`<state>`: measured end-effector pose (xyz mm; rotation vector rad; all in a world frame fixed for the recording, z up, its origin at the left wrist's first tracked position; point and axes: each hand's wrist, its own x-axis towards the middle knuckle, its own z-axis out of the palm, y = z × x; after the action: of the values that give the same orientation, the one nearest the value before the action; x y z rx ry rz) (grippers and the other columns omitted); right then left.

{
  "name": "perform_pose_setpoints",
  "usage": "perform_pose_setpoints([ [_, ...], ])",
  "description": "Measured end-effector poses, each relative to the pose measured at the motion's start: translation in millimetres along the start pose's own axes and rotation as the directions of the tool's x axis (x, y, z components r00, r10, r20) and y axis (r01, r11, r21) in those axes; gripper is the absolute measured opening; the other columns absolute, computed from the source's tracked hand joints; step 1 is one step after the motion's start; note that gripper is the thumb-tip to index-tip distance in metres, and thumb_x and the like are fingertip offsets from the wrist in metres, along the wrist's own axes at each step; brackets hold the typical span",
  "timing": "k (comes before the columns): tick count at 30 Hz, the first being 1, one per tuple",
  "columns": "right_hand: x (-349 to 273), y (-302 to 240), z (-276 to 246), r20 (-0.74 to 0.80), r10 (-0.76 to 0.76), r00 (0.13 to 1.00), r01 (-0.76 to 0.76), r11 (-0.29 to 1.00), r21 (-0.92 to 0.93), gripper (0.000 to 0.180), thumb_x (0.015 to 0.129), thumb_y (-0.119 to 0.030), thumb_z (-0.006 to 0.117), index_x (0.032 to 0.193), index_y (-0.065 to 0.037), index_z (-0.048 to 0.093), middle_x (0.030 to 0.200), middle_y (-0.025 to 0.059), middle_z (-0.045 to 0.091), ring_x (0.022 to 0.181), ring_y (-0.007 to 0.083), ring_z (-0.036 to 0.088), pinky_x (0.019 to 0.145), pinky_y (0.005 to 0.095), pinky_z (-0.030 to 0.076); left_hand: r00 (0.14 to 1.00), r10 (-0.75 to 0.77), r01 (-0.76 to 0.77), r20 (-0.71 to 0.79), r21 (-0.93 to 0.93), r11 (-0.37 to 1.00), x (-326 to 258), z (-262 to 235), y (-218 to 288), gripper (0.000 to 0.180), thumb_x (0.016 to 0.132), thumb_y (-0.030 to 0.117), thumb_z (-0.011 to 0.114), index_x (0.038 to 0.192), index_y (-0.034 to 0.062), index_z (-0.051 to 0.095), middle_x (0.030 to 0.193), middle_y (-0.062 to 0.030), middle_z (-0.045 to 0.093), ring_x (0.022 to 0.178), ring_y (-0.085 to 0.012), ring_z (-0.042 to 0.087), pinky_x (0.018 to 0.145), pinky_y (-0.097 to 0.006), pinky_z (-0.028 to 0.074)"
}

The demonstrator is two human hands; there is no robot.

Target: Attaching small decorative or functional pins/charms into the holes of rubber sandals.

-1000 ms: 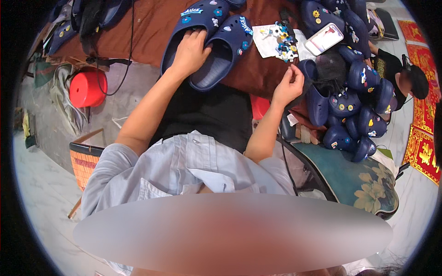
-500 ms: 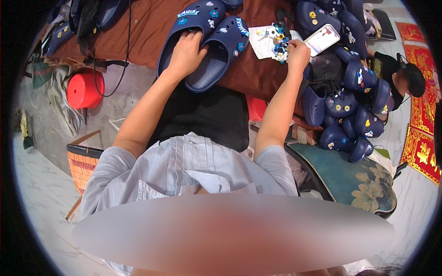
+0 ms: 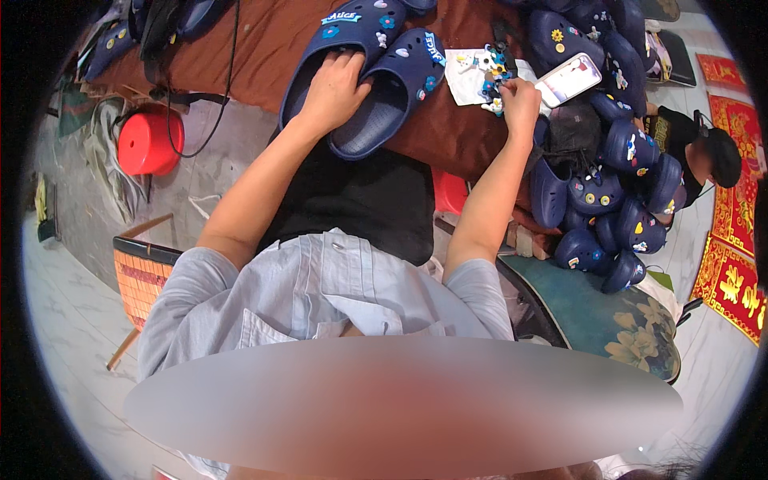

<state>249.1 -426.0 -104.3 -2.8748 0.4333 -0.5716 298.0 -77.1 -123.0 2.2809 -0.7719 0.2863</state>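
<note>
Two navy clogs lie side by side on a brown cloth: the left clog and the right clog, both decorated with name strips, flowers and small charms. My left hand is in the left clog's foot opening, gripping it, with its fingertips hidden under the upper. Right of the clogs, a heap of small blue, white, yellow and black shoe charms rests partly on a white sheet. At the heap's near edge my right hand pinches a charm, mostly covered by the fingers.
A lit phone lies right of the charms, beside a black mesh pouch. Many decorated navy clogs are piled at the right, near another person in a dark cap. A red stool and a hanging black cable are at the left.
The whole view has shifted slightly. My left hand stays in the left clog; my right hand remains at the charm heap, its fingers moved slightly among the charms.
</note>
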Motion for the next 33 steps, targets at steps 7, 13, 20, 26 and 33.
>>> perform_pose_setpoints([
  [7,-6.9,-13.5,-0.2,-0.045,0.16,0.986,-0.148,0.969,0.198,0.012,0.07,-0.003,0.065,0.081,0.001,0.068,0.076,0.0169,0.066,0.074,0.0323,0.063,0.071,0.0397,0.048,1.0,0.004,-0.004,-0.019,-0.003,1.0,-0.9,0.0,-0.8,0.037,0.078,0.015,0.064,0.106,-0.0048,0.05,0.103,-0.0224,0.055,0.102,-0.0402,0.05,0.087,-0.045,0.042],
  [13,-3.9,-2.3,5.4,-0.1,0.128,0.987,-0.108,0.977,0.186,0.016,0.071,-0.004,0.067,0.086,0.0,0.069,0.077,0.018,0.066,0.075,0.0327,0.063,0.071,0.0403,0.048,0.998,0.033,-0.032,-0.053,0.015,0.999,-0.9,2.5,-1.4,0.037,0.077,0.016,0.064,0.106,-0.0034,0.051,0.103,-0.021,0.057,0.1,-0.0391,0.051,0.086,-0.045,0.044],
  [20,-2.7,-4.5,10.4,-0.046,0.124,0.991,-0.121,0.99,0.07,0.021,0.068,-0.009,0.074,0.086,0.0,0.07,0.08,0.0196,0.066,0.077,0.0338,0.063,0.073,0.041,0.048,0.998,0.035,-0.032,-0.052,0.047,0.998,-0.9,2.8,-2.7,0.037,0.076,0.016,0.065,0.105,-0.0021,0.052,0.103,-0.0196,0.058,0.099,-0.0379,0.052,0.085,-0.044,0.045],
  [26,-8.1,-17.6,7.7,-0.193,0.14,0.971,-0.121,0.987,0.106,0.02,0.068,-0.006,0.072,0.086,0.0,0.065,0.082,0.018,0.065,0.075,0.034,0.063,0.072,0.0419,0.048,1.0,-0.008,0.009,-0.008,0.019,1.0,-1.9,0.2,0.5,0.043,0.079,0.017,0.064,0.113,-0.0051,0.049,0.109,-0.0243,0.055,0.104,-0.0414,0.049,0.09,-0.044,0.041],
  [33,-38.1,-62.3,-4.2,-0.283,0.285,0.916,-0.118,0.864,0.489,0.017,0.07,0.002,0.07,0.085,0.002,0.064,0.078,0.0121,0.065,0.069,0.0219,0.064,0.065,0.0323,0.049,0.997,0.039,-0.035,-0.068,0.054,0.998,-1.8,0.5,-2.6,0.036,0.077,0.016,0.065,0.104,-0.0026,0.052,0.104,-0.019,0.057,0.099,-0.0387,0.052,0.084,-0.044,0.045],
])
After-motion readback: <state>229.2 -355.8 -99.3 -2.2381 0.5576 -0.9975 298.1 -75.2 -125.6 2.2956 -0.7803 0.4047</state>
